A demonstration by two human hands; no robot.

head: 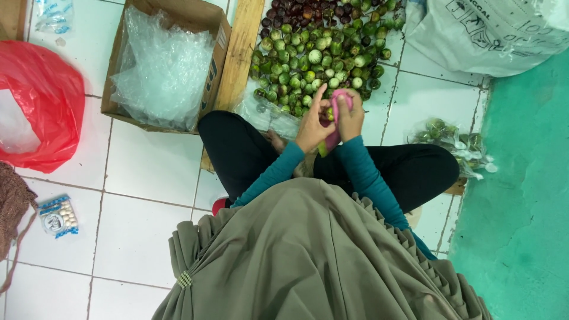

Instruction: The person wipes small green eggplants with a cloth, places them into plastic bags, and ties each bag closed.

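From the head camera, a pink tool (335, 118) with a green end sits upright between both hands, its long axis running near to far, the pink top pointing at the far pile of small round green fruits (314, 59). The right hand (351, 115) closes its grip around the tool's upper part, fingers wrapped on the pink shaft. The left hand (311, 124) rests against the tool's left side with its forefinger stretched toward the pile; whether its grip closes on anything cannot be told. Darker purple fruits (302, 12) lie at the far edge of the heap.

Far left, an open brown cardboard box (216, 53) holds crumpled clear plastic bags (160, 65). A red plastic bag (44, 101) lies at the left edge. A small blue-and-white packet (58, 217) lies near left on the white tiled floor (136, 172). A white sack (486, 32) with dark print sits far right, and a clear bag of green fruits (453, 142) lies to the right.
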